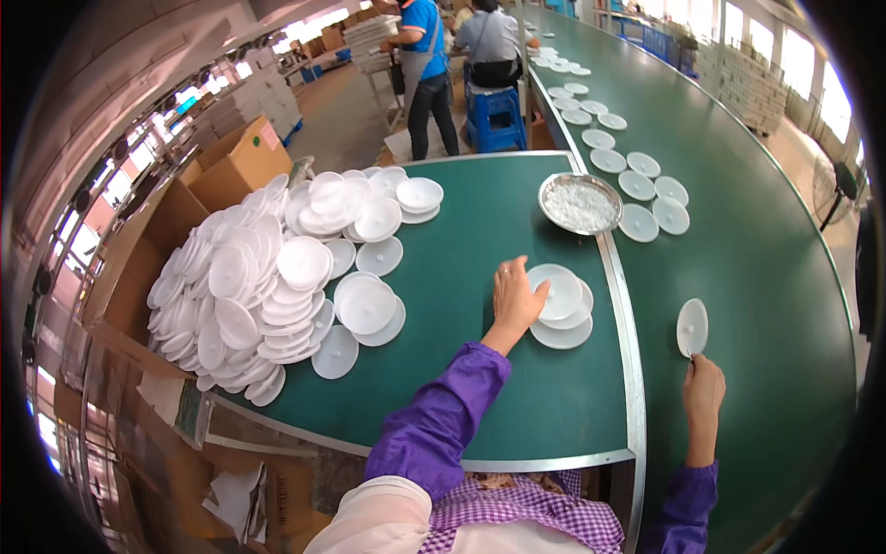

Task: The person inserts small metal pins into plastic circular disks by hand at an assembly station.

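Note:
My right hand (704,392) pinches the lower edge of a white plastic disc (692,325) and holds it tilted up over the green conveyor belt. The disc is round and translucent, with a small knob at its middle. My left hand (514,303) is at the left edge of a small overlapping pile of the same discs (565,336) on the green tabletop. Its thumb and index finger are apart at the rim of the top disc (558,294), and the other fingers are curled. Beyond the pile, a metal bowl (604,223) of small white pieces sits at the table's right edge.
A large heap of white discs (245,268) spills from a cardboard box (138,249) at left. Several discs (638,186) lie along the belt (766,305) farther off. A metal rail (628,360) divides table and belt. Two people (425,65) are at the back, one beside a blue stool (498,118).

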The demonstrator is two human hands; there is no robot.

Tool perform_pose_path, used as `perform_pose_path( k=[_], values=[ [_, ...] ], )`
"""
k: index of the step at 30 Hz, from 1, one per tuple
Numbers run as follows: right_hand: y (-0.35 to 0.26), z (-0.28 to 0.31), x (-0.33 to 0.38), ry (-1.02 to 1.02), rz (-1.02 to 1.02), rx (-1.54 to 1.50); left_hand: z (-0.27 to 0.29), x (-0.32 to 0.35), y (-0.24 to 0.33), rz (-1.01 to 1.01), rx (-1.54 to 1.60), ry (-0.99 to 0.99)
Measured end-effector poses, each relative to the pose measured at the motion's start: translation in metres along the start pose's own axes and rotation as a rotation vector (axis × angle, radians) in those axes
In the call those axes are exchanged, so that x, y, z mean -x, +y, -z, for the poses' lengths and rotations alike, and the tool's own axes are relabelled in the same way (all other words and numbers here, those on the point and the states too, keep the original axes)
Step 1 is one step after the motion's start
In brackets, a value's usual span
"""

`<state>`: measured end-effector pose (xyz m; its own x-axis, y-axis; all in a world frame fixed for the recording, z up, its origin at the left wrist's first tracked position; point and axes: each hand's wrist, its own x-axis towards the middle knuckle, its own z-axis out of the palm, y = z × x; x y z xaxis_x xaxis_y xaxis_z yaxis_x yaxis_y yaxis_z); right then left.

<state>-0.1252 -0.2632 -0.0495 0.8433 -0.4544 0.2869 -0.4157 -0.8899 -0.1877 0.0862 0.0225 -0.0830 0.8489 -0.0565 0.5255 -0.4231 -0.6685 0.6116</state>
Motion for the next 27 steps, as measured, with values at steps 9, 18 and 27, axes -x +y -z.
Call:
perform_pose_path(
  k=[9, 18, 27],
  values=[
    [-0.058, 0.000, 0.009, -0.018, 0.017, -0.645, -0.020, 0.001, -0.020, 0.330, 0.211, -0.454],
    [-0.088, 0.010, 0.031, -0.101, -0.054, -0.944, 0.027, 0.012, 0.011, 0.513, 0.905, -0.687],
    [-0.140, 0.029, 0.032, -0.150, 0.132, -1.054, 0.058, 0.038, 0.038, 0.269, 0.890, -0.414]
  ],
)
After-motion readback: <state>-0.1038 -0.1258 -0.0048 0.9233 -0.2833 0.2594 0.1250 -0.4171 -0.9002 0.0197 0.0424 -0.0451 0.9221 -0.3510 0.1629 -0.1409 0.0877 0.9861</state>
